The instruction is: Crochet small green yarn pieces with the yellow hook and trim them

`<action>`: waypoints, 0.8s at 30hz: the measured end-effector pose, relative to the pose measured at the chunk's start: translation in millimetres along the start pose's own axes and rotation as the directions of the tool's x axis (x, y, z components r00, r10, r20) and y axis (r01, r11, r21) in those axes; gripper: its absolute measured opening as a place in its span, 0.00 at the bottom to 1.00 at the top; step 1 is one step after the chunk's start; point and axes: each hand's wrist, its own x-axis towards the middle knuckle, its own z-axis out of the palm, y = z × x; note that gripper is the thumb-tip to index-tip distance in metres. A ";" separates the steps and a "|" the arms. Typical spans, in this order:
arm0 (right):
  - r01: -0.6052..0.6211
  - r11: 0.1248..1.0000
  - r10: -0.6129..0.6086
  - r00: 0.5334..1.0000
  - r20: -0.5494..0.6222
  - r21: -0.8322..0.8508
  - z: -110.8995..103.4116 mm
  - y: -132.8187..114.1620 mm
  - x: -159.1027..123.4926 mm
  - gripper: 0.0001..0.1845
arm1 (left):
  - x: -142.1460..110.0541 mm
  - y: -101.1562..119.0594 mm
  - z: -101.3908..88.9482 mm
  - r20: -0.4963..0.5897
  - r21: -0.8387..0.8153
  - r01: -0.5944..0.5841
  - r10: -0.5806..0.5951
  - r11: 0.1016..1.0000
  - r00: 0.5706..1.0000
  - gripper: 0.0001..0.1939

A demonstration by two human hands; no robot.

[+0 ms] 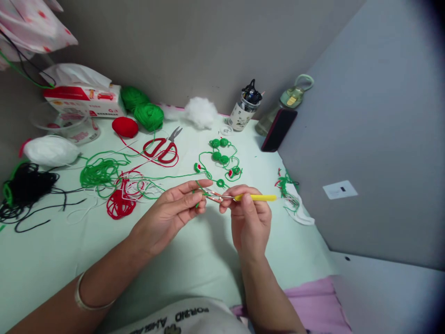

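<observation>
My left hand (179, 204) pinches a strand of green yarn (197, 204), which also passes over its forefinger. Between thumb and fingers, my right hand (251, 218) holds a crochet hook by its yellow handle (259, 197); the metal shaft points left to the yarn at my left fingertips. A small orange and silver piece (214, 195) shows between the two hands, its kind unclear. Just beyond lie small green crocheted balls (220, 158), a green ring (220, 183) and little green pieces with red and white (197, 167).
Red-handled scissors (168, 153) lie behind tangled green yarn (100, 172) and red yarn (121, 203). White stuffing (200, 112), a pen jar (240, 114), a green bottle (269, 121) and a phone (279, 131) line the back. Yarn scraps (288, 190) lie at right.
</observation>
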 end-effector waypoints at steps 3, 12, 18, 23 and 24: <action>0.014 0.999 -0.012 0.998 0.056 -0.032 1.4 -0.4 -0.5 0.10 | -1.3 -3.3 3.8 -0.018 0.070 -0.045 0.047 0.997 0.999 0.13; 0.212 0.948 -0.190 0.975 0.113 -0.237 3.1 -0.5 -3.1 0.10 | 0.0 -5.8 8.3 -0.061 0.162 -0.103 0.114 0.981 0.992 0.14; 0.521 0.602 -0.407 0.852 0.328 -0.605 1.4 7.0 -11.8 0.19 | -0.6 -14.2 11.7 -0.099 0.095 -0.091 0.101 0.991 0.990 0.20; 0.547 0.621 -0.455 0.835 0.310 -0.561 -0.6 6.9 -9.6 0.19 | -0.2 -14.7 9.4 -0.041 -0.074 0.012 -0.015 0.997 0.999 0.15; 0.478 0.725 -0.415 0.878 0.238 -0.495 -1.2 4.7 -7.4 0.16 | 0.3 -13.2 7.6 -0.039 -0.084 0.017 -0.021 0.996 0.999 0.15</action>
